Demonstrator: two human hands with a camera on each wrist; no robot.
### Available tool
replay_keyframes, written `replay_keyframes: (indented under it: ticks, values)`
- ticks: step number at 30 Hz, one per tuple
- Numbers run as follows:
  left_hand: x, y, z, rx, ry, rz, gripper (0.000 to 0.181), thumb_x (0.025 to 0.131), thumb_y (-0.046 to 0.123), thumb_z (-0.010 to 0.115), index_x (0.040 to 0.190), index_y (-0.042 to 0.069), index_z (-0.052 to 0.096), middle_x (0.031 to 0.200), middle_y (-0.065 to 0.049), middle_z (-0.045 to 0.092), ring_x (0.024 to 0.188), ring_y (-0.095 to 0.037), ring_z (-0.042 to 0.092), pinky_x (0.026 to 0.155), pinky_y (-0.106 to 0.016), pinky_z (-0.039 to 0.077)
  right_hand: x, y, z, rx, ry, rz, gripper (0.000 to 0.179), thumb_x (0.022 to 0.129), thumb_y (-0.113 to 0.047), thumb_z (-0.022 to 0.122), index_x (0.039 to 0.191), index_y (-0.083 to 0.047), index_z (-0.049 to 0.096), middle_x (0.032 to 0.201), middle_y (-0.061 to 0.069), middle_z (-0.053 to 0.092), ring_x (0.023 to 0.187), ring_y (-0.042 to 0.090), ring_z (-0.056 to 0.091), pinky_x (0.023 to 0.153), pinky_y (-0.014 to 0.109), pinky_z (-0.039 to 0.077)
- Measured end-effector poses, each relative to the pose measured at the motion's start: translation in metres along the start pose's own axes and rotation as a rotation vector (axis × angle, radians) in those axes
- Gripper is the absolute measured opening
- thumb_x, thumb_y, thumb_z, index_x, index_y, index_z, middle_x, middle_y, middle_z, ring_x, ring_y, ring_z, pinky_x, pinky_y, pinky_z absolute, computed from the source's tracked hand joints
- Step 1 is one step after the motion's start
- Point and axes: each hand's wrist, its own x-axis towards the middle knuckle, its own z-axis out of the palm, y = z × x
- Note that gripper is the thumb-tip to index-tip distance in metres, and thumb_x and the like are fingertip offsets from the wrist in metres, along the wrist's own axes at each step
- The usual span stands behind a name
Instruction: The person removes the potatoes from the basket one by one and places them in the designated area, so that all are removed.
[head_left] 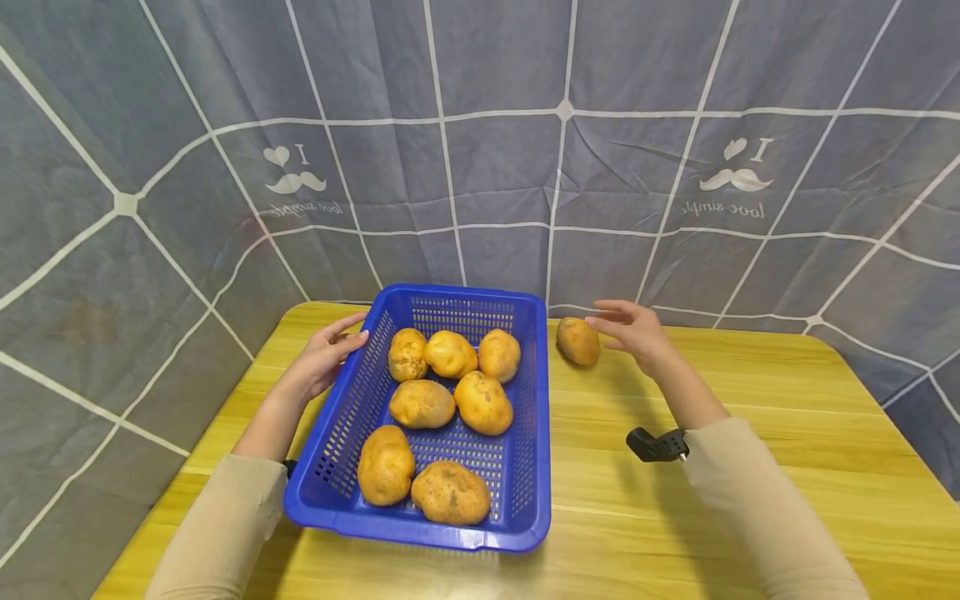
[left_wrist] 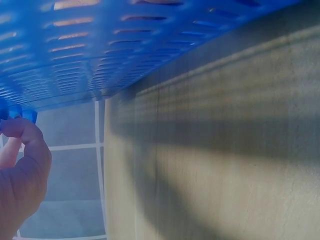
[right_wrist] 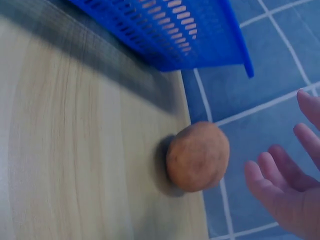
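Across the lower frame, a wood-grain table (head_left: pixel 810 400); at centre, a blue perforated basket (head_left: pixel 438 537); at its left rim, the left hand (head_left: pixel 322 358), apparently gripping, though partly hidden; right of centre, the right hand (head_left: pixel 636 335), fingers parted; inside, seven potatoes (head_left: pixel 422 404); between basket and right hand, a lone potato (head_left: pixel 578 341).

Both sleeves are long and plain beige, close-fitting and matt, ending short of the wrists: the left sleeve (head_left: pixel 213 533) shows small creases near its edge, and the right sleeve (head_left: pixel 772 508) has a smoother run of cloth. At the right sleeve's end sits a black wrist unit (head_left: pixel 654 446), slim and angular, with a rounded outer end, small dark pits along its body and a short silvery pin (head_left: pixel 684 456). A bit of black band (head_left: pixel 290 468) shows by the left sleeve's edge. The left hand (head_left: pixel 321 361) and right hand (head_left: pixel 636 332) are bare.
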Motion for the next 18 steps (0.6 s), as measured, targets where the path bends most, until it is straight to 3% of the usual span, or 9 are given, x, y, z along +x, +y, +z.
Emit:
replay_keyframes:
  ticks: [10, 15, 18]
  values:
    - [0.001, 0.0, -0.002, -0.006, -0.002, -0.014, 0.061, 0.096, 0.01, 0.051, 0.148, 0.003, 0.019, 0.089, 0.002, 0.063, 0.077, -0.011, 0.063, 0.068, -0.025, 0.055, -0.012, -0.023, 0.018, 0.001, -0.082, -0.014, 0.053, 0.088, -0.013, 0.065, 0.132, 0.006, 0.044, 0.123, 0.021, 0.048, 0.106, 0.029, 0.055, 0.094, 0.048, 0.044]
    - [0.001, 0.001, -0.001, 0.028, -0.002, -0.009, 0.061, 0.096, 0.011, 0.05, 0.148, 0.002, 0.018, 0.089, 0.002, 0.063, 0.078, -0.011, 0.062, 0.069, -0.025, 0.055, -0.013, -0.031, 0.029, 0.003, -0.119, -0.024, 0.051, 0.088, -0.01, 0.064, 0.132, 0.006, 0.045, 0.127, 0.026, 0.047, 0.112, 0.038, 0.052, 0.093, 0.051, 0.043]
    - [0.0, 0.002, -0.001, 0.028, -0.008, -0.008, 0.062, 0.097, 0.011, 0.05, 0.148, 0.003, 0.017, 0.09, 0.002, 0.062, 0.08, -0.011, 0.062, 0.07, -0.025, 0.055, -0.013, -0.036, 0.036, -0.021, -0.136, -0.022, 0.051, 0.087, -0.012, 0.065, 0.131, 0.004, 0.046, 0.127, 0.026, 0.047, 0.11, 0.034, 0.053, 0.094, 0.052, 0.043]
